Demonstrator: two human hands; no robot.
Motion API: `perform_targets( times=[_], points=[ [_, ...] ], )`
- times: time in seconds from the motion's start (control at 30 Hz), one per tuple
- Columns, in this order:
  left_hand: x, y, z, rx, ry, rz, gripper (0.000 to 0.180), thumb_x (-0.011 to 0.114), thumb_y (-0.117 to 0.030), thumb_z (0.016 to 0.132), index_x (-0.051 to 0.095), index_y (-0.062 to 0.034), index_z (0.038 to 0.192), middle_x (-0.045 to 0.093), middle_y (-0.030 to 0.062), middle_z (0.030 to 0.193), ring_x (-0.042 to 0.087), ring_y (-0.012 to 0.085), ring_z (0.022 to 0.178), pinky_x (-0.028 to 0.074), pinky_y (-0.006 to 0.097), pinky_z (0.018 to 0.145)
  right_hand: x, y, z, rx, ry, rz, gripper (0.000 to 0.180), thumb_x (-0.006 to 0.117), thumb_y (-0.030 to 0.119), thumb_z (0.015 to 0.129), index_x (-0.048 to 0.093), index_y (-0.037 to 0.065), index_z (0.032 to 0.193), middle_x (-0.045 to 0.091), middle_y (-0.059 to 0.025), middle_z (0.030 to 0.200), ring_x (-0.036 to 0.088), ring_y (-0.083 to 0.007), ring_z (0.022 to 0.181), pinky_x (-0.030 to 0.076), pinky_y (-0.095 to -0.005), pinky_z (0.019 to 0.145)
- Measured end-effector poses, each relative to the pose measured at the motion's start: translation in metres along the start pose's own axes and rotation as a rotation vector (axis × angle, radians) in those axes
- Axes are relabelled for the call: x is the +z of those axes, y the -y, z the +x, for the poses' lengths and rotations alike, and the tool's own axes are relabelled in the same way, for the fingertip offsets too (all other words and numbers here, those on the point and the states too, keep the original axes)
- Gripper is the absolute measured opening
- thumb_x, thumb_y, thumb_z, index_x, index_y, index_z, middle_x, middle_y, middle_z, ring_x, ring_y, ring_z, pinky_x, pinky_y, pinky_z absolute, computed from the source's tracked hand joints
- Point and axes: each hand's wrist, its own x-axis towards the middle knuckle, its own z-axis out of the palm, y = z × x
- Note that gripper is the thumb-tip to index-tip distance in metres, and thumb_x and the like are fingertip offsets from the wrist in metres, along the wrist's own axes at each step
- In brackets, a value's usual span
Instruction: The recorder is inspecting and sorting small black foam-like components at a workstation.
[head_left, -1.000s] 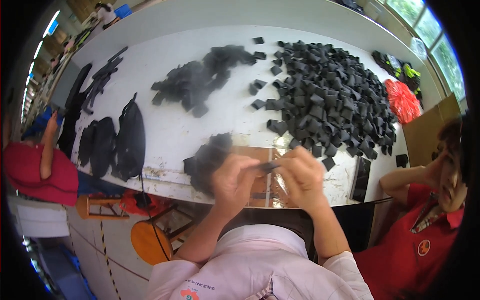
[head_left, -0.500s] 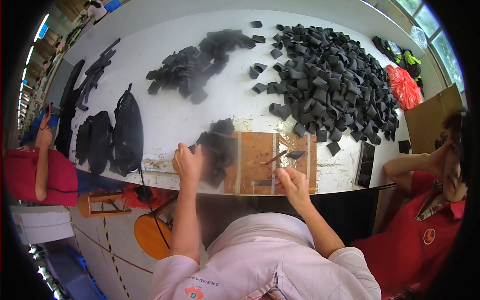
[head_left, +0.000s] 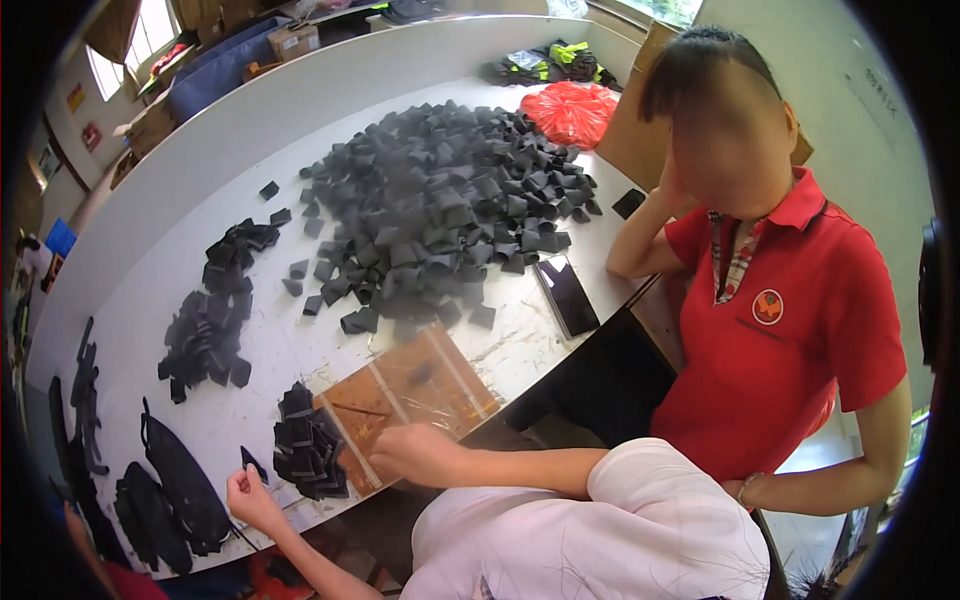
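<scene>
Pinching one small black piece between its fingers, the left hand hangs over the surface at eight o'clock of one brown board; the right hand sits at the board's six o'clock, fingers curled, and whether they hold anything I cannot tell; three groups of black pieces lie about, too overlapped to count singly: one small pile just beside the board at eight o'clock, between it and the left hand, one middling pile at ten, and one great heap at twelve; one black phone lies at two o'clock, one red plastic bag at one; at least two black pouches lie beyond the left hand, toward nine o'clock; one person in a red shirt is at three o'clock, one hand to the head.
</scene>
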Motion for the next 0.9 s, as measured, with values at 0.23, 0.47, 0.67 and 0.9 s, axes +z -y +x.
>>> perform_targets(
  times=[0.23,0.47,0.67,0.9],
  points=[
    [-0.014,-0.107,-0.062,-0.479,0.683,-1.144,0.015,0.070,-0.006,0.071,0.057,-0.0024,0.079,0.059,0.0055,0.064,0.052,0.0104,0.043,0.042,0.020,0.038,-0.003,0.028,0.009,-0.044,-0.167,0.337,0.032,0.060,0.029,0.081,0.055,0.002,0.096,0.056,-0.0063,0.093,0.053,-0.0187,0.092,0.044,-0.0316,0.072],
    [-0.003,-0.145,-0.086,-0.666,0.766,-1.458,0.011,0.062,-0.005,0.078,0.057,0.0019,0.085,0.062,0.0121,0.069,0.058,0.0173,0.050,0.048,0.025,0.042,-0.021,0.027,0.008,0.269,0.082,0.863,0.018,0.059,0.018,0.084,0.057,0.000,0.088,0.057,0.0000,0.076,0.050,-0.0060,0.072,0.042,-0.0222,0.065],
    [0.002,-0.137,-0.087,-0.651,0.779,-1.427,0.010,0.063,-0.004,0.078,0.057,0.0011,0.083,0.062,0.0120,0.069,0.059,0.0171,0.052,0.050,0.027,0.043,-0.017,0.018,0.006,0.325,0.115,1.026,0.018,0.061,0.019,0.082,0.056,0.002,0.086,0.057,0.0003,0.077,0.050,-0.0067,0.073,0.042,-0.0226,0.065],
    [0.010,-0.124,-0.093,-0.401,0.565,-1.087,0.015,0.066,-0.010,0.077,0.054,-0.0019,0.078,0.058,0.0059,0.065,0.054,0.0111,0.049,0.044,0.021,0.042,-0.019,0.037,0.001,-0.117,-0.341,-0.044,0.023,0.065,0.019,0.071,0.054,0.004,0.085,0.046,-0.0106,0.080,0.050,-0.0291,0.077,0.044,-0.0351,0.063]
  ],
)
